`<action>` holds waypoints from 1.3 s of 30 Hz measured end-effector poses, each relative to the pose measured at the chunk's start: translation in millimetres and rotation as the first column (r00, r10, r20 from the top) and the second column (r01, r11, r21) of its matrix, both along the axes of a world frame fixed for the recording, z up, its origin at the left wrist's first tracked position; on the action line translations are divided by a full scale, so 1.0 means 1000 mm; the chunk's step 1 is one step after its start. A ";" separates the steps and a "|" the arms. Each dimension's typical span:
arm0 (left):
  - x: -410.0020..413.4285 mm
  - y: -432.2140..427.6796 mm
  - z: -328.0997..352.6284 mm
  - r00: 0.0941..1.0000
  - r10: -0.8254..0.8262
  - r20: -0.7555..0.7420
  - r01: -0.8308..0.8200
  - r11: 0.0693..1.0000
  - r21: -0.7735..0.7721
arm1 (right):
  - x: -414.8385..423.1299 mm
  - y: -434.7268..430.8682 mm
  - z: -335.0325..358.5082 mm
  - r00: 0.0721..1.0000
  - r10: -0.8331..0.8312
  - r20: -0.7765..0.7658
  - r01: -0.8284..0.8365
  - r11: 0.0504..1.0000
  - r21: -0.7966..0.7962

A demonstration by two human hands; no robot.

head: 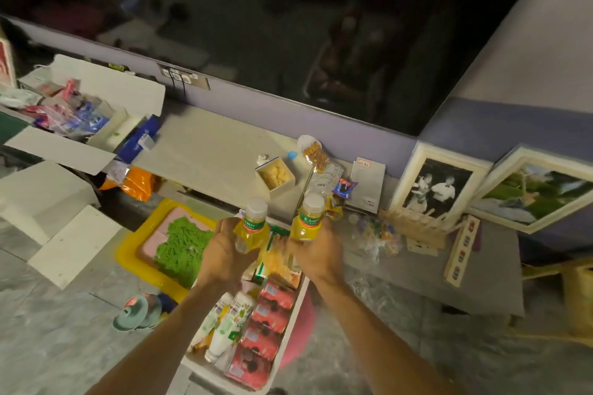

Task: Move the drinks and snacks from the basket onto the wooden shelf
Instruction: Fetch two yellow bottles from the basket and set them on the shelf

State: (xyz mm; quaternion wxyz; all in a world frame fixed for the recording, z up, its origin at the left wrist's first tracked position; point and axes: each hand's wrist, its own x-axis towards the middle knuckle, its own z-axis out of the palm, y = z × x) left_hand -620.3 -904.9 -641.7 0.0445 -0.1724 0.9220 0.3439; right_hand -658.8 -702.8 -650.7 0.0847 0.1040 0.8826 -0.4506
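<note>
Left grip (224,253), right grip (316,255) each clamp yellow bottle above basket (290,327); grey shelf (211,151) against purple wall (288,112).

Home: framed photos (431,184), clutter.

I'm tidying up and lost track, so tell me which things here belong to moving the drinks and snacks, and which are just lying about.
Part of the job:
left hand bottle
right hand bottle
basket
red snack packs
white bottles
shelf

Just lying about:
yellow tray
framed photos
cardboard box
</note>
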 end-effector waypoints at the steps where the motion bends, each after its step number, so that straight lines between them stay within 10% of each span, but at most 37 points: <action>1: 0.000 0.001 0.010 1.000 -0.004 -0.017 0.004 1.000 -0.003 | -0.002 0.004 0.010 1.000 0.012 -0.011 -0.012 1.000 0.000; 21: 0.007 0.292 0.382 0.877 -0.299 -0.376 0.386 0.905 0.179 | 0.113 0.297 0.384 0.844 -0.340 -0.416 0.381 0.924 0.019; 39: 0.113 0.717 0.397 0.768 -0.457 -0.448 0.587 0.782 0.210 | 0.245 0.674 0.408 0.767 -0.474 -0.432 0.547 0.835 0.054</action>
